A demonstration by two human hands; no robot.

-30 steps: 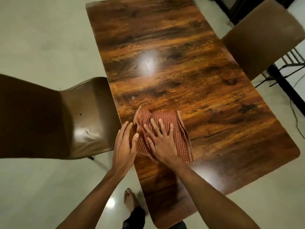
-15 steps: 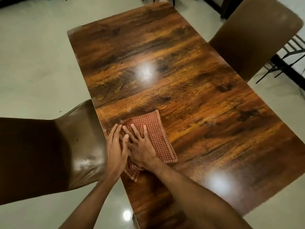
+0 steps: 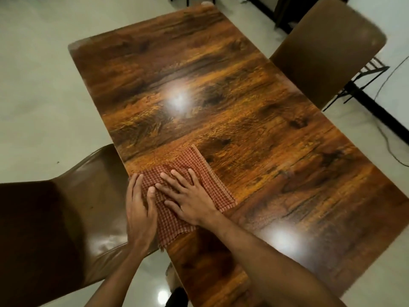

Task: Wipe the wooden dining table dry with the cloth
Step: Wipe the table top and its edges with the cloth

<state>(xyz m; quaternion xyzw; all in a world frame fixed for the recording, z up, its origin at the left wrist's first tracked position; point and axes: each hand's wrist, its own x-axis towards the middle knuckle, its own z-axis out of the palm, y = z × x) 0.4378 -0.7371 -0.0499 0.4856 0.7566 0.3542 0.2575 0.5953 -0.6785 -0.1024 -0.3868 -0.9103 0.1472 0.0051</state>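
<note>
A red checked cloth (image 3: 197, 167) lies flat at the left edge of the glossy wooden dining table (image 3: 243, 111), one corner hanging over that edge. My right hand (image 3: 190, 198) presses flat on the cloth with fingers spread. My left hand (image 3: 139, 207) rests flat beside it at the table's edge, fingers together, its thumb on the cloth. Neither hand grips the cloth; both press it down.
A brown chair (image 3: 73, 218) stands tucked against the table's left side, right under my left hand. Another brown chair (image 3: 327, 47) sits at the right side. Pale floor surrounds the table, with black frames and a cable (image 3: 389, 140) at far right.
The cloth and both hands have slid toward the table's left edge and stayed there; the cloth's near corner now hangs over the edge. The view has shifted.
</note>
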